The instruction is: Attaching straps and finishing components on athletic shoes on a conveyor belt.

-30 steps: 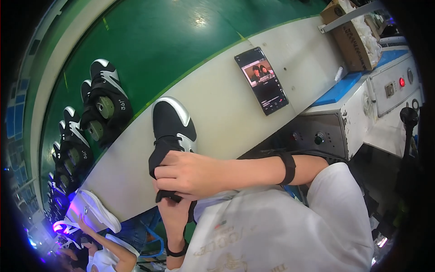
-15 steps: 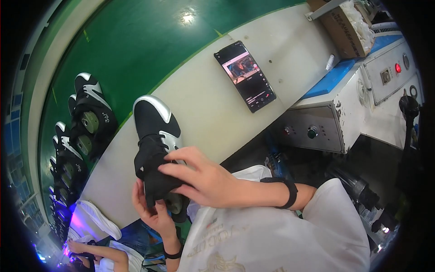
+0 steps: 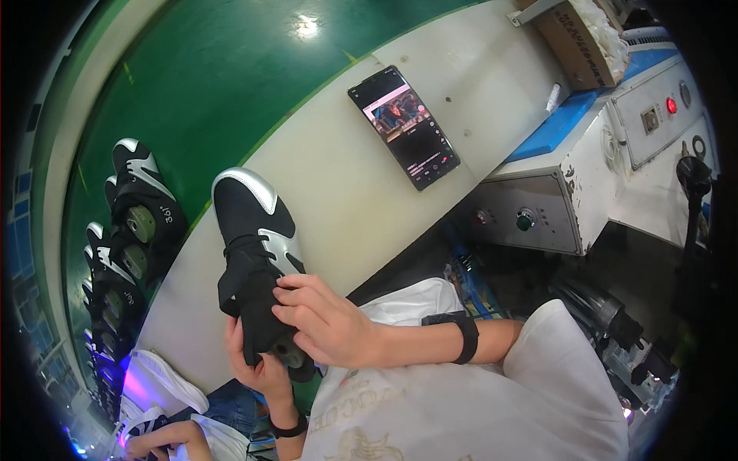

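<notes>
A black shoe (image 3: 247, 211) with a silver toe edge and silver side panel lies toe away from me at the near edge of the white table. Part of a greenish shoe last (image 3: 288, 352) shows at its open top. My left hand (image 3: 265, 374) is closed around the heel end, fingers on its left and thumb by the collar. From the right, my right hand (image 3: 327, 321) pinches the shoe's upper beside the laces, fingers bent. The shoe hides some fingertips. A black band circles each wrist.
A phone (image 3: 403, 127) with a lit screen lies farther back on the white table (image 3: 330, 207). Several similar shoes (image 3: 142, 192) line up at left beyond its edge. A white control box (image 3: 530, 211) and a carton (image 3: 576, 46) stand right. Another person's arm (image 3: 173, 438) is lower left.
My right hand has shifted slightly down along the shoe, its fingers drawn closer together. My left hand keeps its hold at the heel. The whole view has shifted a little.
</notes>
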`<move>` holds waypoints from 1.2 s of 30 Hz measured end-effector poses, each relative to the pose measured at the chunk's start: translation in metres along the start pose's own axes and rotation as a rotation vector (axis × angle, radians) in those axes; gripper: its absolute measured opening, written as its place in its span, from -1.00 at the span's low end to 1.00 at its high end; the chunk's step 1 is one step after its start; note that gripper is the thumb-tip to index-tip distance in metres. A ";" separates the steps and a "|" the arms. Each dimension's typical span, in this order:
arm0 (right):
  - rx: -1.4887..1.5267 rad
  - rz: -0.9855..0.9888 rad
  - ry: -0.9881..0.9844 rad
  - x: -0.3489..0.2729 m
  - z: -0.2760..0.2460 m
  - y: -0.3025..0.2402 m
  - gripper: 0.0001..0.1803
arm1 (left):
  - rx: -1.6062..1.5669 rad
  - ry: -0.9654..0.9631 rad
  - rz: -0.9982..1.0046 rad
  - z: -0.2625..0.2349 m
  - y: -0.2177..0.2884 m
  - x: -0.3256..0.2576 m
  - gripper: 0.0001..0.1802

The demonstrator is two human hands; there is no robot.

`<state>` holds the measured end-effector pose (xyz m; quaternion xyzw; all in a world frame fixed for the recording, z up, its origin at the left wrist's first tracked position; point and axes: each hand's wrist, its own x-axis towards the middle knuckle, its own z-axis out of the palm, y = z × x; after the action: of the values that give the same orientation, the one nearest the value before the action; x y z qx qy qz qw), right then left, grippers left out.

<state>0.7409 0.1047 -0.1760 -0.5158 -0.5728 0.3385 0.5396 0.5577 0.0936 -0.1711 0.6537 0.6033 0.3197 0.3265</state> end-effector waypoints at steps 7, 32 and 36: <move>-0.109 -0.280 -0.072 0.009 -0.012 0.022 -0.80 | 0.161 0.044 0.076 0.006 0.010 0.006 -0.69; 0.581 1.270 -0.952 0.093 -0.068 -0.013 -0.47 | 0.365 0.100 0.083 -0.001 0.035 0.021 -0.68; 0.834 1.478 -0.778 0.011 -0.057 -0.018 -0.42 | 0.376 0.124 0.196 0.009 0.034 0.025 -0.65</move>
<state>0.7928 0.1009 -0.1452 -0.3642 -0.0719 0.9232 0.0993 0.5860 0.1161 -0.1482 0.7375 0.6049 0.2715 0.1286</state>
